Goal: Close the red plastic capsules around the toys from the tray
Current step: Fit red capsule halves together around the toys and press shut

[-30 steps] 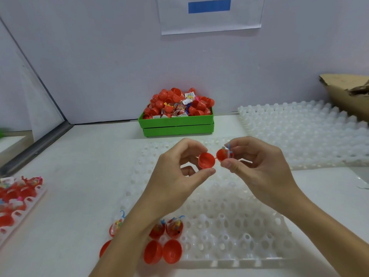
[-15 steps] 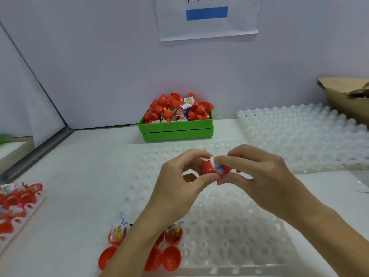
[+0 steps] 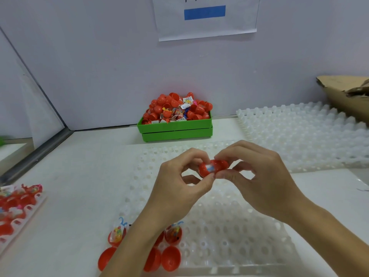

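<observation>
Capsule halves [image 3: 213,168] now seemingly joined.

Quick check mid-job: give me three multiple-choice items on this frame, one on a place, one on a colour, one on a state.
1. Where is the green bin?
A. against the back wall
B. at the near edge
C. on the cardboard

2. What colour is the bar on the wall sheet?
A. red
B. blue
C. green

3. The capsule in both hands is
A. lying in the tray
B. nearly joined, wrapper showing
C. two halves far apart

Key: A, the bin stands by the wall; B, the bar is blue; B, left hand and right hand press its halves together.
</observation>
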`<state>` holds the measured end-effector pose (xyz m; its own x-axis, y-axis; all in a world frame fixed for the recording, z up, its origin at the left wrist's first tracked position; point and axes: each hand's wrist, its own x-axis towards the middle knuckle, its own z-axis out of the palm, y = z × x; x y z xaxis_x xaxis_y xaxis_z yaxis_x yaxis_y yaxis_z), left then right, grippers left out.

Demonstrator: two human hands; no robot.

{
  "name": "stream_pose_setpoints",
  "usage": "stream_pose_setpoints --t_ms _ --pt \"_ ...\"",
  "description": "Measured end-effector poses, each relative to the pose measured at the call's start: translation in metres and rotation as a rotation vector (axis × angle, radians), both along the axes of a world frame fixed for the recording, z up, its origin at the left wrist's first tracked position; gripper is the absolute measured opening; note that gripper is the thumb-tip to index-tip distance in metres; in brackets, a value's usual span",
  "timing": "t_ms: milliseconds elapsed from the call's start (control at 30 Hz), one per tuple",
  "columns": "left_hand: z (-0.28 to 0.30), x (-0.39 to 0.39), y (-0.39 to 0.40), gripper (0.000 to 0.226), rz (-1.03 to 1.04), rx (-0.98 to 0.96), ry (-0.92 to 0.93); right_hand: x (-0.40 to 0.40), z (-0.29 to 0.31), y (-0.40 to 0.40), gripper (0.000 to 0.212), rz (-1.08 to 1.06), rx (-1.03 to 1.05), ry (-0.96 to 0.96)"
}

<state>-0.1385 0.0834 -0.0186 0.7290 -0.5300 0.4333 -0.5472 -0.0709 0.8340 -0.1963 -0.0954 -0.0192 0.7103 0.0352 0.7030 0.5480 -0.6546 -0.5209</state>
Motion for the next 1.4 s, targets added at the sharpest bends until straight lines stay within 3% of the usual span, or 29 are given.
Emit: stream_pose_setpoints --t_ms 300,400,533,733,900,1067,1267,1400 --pt "-0.001 -0.001 -0.001 0.024 0.002 -0.011 -0.082 0.003 -0.008 0.005 0.018 0.054 0.365 0.112" --pt "-0.001 -0.002 -0.003 0.031 0.018 -0.029 -0.104 0.005 -0.01 0.004 0.027 0.061 0.402 0.13" --pt "0.0 -0.001 -0.002 0.03 0.038 -0.023 -0.098 0.004 -0.01 0.005 0.016 0.121 0.471 0.12" --pt "0.004 -0.003 -0.001 0.036 0.063 -0.093 -0.03 0.002 -0.007 0.008 0.019 0.123 0.429 0.072" --pt "0.005 -0.006 -0.003 0.027 0.016 -0.151 0.005 0.003 -0.007 0.007 0.023 0.121 0.46 0.075" --pt "0.003 -0.005 -0.006 0.01 0.03 -0.095 -0.126 0.004 -0.009 0.007 0.022 0.146 0.531 0.093" --pt "0.002 -0.004 -0.005 0.017 0.177 -0.035 -0.437 0.004 -0.009 0.007 0.021 0.134 0.528 0.074" --pt "0.005 -0.007 -0.005 0.014 0.201 -0.057 -0.292 0.005 -0.012 0.011 0.019 0.125 0.461 0.041"
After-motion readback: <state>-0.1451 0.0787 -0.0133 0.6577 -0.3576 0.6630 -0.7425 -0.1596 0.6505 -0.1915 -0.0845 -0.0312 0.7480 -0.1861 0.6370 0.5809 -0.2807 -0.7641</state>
